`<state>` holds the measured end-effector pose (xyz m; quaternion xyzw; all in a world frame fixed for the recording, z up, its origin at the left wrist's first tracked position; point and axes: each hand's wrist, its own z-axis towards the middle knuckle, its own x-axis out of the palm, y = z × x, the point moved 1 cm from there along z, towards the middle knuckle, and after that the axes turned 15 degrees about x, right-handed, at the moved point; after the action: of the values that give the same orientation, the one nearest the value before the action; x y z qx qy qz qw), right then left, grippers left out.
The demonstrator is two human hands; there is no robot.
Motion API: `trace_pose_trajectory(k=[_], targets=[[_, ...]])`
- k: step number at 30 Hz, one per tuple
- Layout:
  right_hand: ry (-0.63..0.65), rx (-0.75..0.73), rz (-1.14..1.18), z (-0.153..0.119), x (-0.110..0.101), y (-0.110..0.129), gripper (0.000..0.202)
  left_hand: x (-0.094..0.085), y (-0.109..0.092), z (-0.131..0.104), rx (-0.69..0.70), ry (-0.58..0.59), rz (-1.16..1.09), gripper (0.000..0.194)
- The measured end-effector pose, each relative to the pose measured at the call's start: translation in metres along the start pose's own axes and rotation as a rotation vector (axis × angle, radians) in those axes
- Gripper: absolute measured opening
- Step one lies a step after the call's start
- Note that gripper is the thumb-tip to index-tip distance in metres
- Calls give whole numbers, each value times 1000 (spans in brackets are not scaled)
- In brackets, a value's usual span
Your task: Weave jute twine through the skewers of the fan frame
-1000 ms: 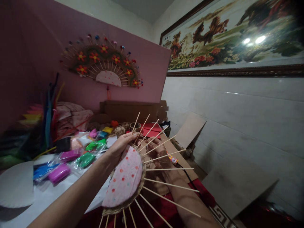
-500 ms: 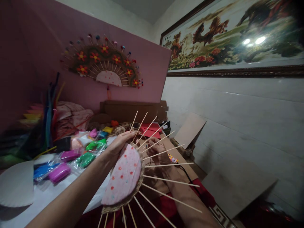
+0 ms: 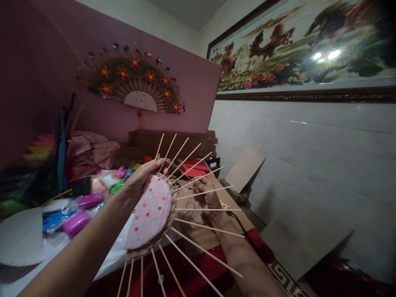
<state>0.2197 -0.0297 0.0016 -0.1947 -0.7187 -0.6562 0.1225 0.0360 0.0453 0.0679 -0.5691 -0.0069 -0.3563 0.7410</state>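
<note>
A half-round piece covered in pink spotted cloth (image 3: 150, 212) is held up in front of me, tilted, with thin wooden sticks fanning out from its curved edge. Brown twine is woven along that edge. My left hand (image 3: 147, 171) grips its upper end, fingers closed near the topmost sticks. On the far side of the sticks, my right hand (image 3: 204, 192) has its fingers pinched together beside the upper right sticks. Thin twine runs near it, but what the fingertips hold is too small to make out.
Bagged coloured clay (image 3: 76, 222) and a white paper plate (image 3: 21, 237) lie at the left. Red paper (image 3: 194, 168) rests on the brown board (image 3: 229, 210) behind my hands. A finished decorated fan (image 3: 140, 101) hangs on the pink panel (image 3: 192, 90).
The stick fan and my left hand have shifted left and slightly up. My right hand now sits farther from the woven edge, with more space between the hands.
</note>
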Motion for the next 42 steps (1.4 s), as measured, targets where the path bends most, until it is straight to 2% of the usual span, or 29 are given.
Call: trace_pose_trajectory(k=[4,8,16,27,32,38,42], targets=[[60,-82,44,3,-2,0,19,-6,-5,-1,6,24,-30,22],[68,-59,62,1,-8,5,26,-11,-10,-1,33,8,-11,21],[33,-68,57,-2,-24,32,24,-11,-22,-2,69,-65,60,21],[-23,-171,117,-14,-44,64,23,-19,-16,5,94,-43,101,23],[-61,-263,135,-5,-43,73,23,-19,-8,6,97,-13,144,24],[-72,-343,147,3,-28,84,23,-13,1,3,67,8,173,28],[-11,-403,147,2,-21,88,20,-10,4,3,62,-6,184,28]])
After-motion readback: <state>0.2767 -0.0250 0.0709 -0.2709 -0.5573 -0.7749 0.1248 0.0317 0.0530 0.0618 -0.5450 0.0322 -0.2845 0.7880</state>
